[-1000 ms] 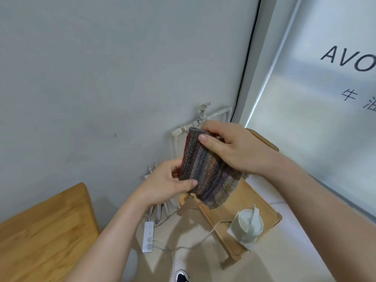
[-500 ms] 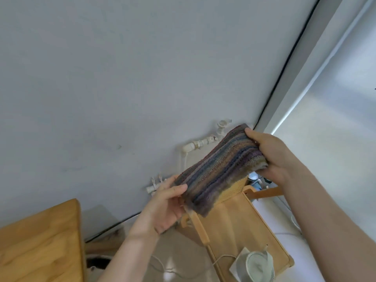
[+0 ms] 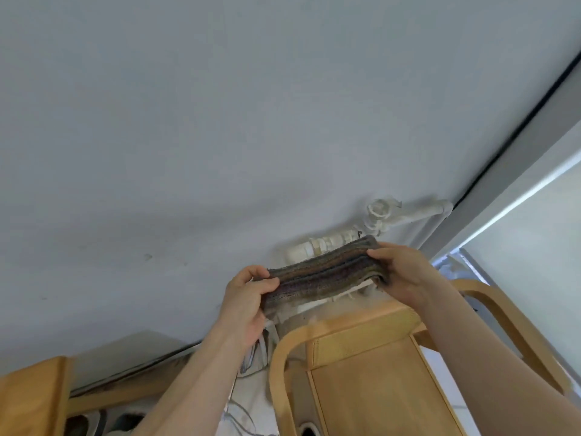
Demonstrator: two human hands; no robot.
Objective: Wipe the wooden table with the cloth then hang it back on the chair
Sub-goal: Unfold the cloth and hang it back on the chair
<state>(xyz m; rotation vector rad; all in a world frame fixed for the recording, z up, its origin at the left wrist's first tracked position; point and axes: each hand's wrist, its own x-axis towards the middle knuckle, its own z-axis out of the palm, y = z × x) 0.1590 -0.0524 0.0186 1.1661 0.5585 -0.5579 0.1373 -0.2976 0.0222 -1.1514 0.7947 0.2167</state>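
Left hand (image 3: 244, 305), right hand (image 3: 406, 275) gripping cloth (image 3: 320, 278), wall (image 3: 220, 136)

Cloth (image 3: 323, 278): striped, muted grey/purple/brown, folded into a narrow band. Held in the air, stretched roughly level with its right end slightly higher; left hand (image 3: 245, 297) and right hand (image 3: 405, 272) pinch one end each. Chair (image 3: 371, 382): light bentwood, curved arms, directly below the cloth, not touching it. Table (image 3: 31, 398): light wood, only a corner visible bottom-left.
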